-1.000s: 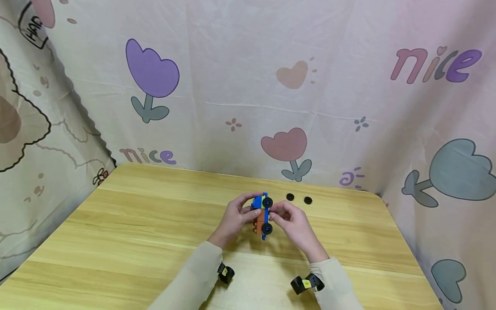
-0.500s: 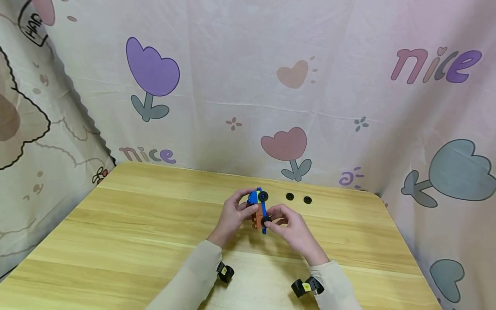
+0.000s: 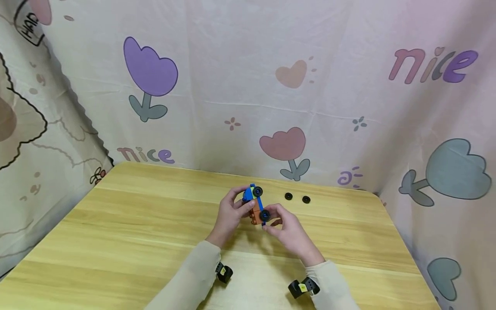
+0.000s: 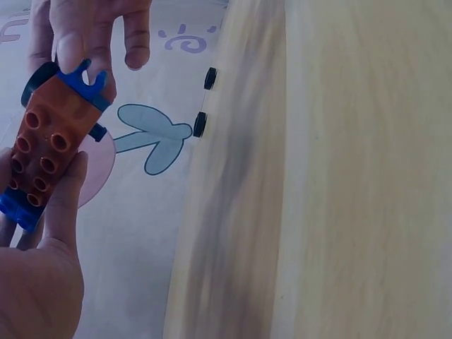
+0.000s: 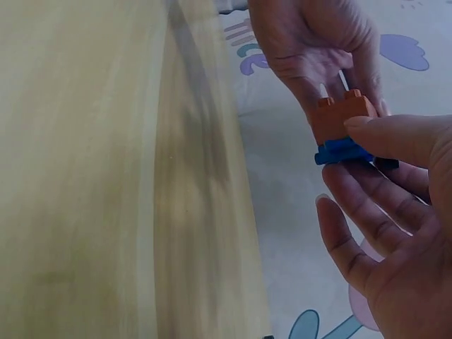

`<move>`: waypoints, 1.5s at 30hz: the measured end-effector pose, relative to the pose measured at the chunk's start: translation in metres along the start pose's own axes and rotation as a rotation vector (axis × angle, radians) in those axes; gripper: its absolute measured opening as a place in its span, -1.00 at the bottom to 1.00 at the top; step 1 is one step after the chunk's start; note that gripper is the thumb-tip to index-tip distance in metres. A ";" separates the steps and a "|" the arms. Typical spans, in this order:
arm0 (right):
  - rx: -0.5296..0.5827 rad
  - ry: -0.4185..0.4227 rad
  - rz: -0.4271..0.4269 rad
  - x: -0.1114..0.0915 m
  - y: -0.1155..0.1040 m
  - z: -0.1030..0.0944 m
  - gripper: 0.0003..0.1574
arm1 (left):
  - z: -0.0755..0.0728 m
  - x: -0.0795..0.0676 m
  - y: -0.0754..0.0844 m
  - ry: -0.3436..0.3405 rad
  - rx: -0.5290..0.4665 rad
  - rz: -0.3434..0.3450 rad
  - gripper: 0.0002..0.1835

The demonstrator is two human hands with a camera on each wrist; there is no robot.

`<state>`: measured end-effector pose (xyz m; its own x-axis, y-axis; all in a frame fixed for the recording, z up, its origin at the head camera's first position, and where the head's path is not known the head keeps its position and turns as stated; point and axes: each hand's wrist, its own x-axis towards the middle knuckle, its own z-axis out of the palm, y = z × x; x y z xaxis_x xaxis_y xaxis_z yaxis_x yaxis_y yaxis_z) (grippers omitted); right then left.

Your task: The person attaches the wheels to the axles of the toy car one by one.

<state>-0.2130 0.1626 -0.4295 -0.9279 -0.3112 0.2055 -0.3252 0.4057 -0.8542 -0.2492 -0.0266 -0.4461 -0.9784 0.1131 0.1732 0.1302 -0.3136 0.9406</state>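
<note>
A small building-block toy truck (image 3: 255,206), with an orange body and a blue base and cab, is held above the table. Two black wheels show on its right side. My left hand (image 3: 228,215) grips it by the cab end, thumb over the orange part. With the thumb and fingers of my right hand (image 3: 288,232), I pinch its tail end by the rear wheel (image 3: 265,215). Orange studs and a blue hook (image 4: 86,83) on the truck face the left wrist camera. In the right wrist view, the thumb lies against the orange block (image 5: 342,116) and the fingers pass beneath.
Two loose black tyres (image 3: 288,196) (image 3: 306,199) lie near the far edge of the wooden table (image 3: 155,206). A patterned cloth (image 3: 217,86) hangs close behind that edge. Each wrist carries a black strapped camera (image 3: 224,273).
The truck has moved slightly up and left in both hands, and its tail has swung rightward. My right hand has shifted from the truck's middle to its rear end. The loose tyres stay put.
</note>
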 end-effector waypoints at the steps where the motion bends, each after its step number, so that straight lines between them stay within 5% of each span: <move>1: -0.008 0.000 -0.004 0.000 0.000 0.000 -0.44 | 0.000 0.000 0.000 0.007 -0.002 0.000 -0.49; 9: -0.049 0.031 -0.053 0.001 0.002 0.000 -0.44 | 0.002 -0.001 0.000 0.010 -0.025 0.015 -0.48; 21: 0.006 0.053 -0.021 0.000 0.004 -0.004 -0.40 | -0.009 -0.001 0.001 -0.097 -0.005 0.049 -0.35; 32: 0.031 0.094 0.011 0.001 0.008 -0.008 -0.36 | -0.008 -0.007 0.008 -0.020 0.359 0.053 -0.39; 40: 0.122 0.096 0.046 0.003 0.013 -0.008 -0.45 | -0.009 -0.007 0.009 -0.026 0.627 0.196 -0.30; 45: 0.178 0.090 0.089 0.003 0.014 -0.008 -0.44 | -0.008 -0.007 0.007 -0.024 0.670 0.255 -0.34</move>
<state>-0.2220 0.1736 -0.4371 -0.9666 -0.1994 0.1609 -0.2115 0.2670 -0.9402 -0.2426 -0.0373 -0.4432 -0.9014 0.1365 0.4110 0.4328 0.3126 0.8456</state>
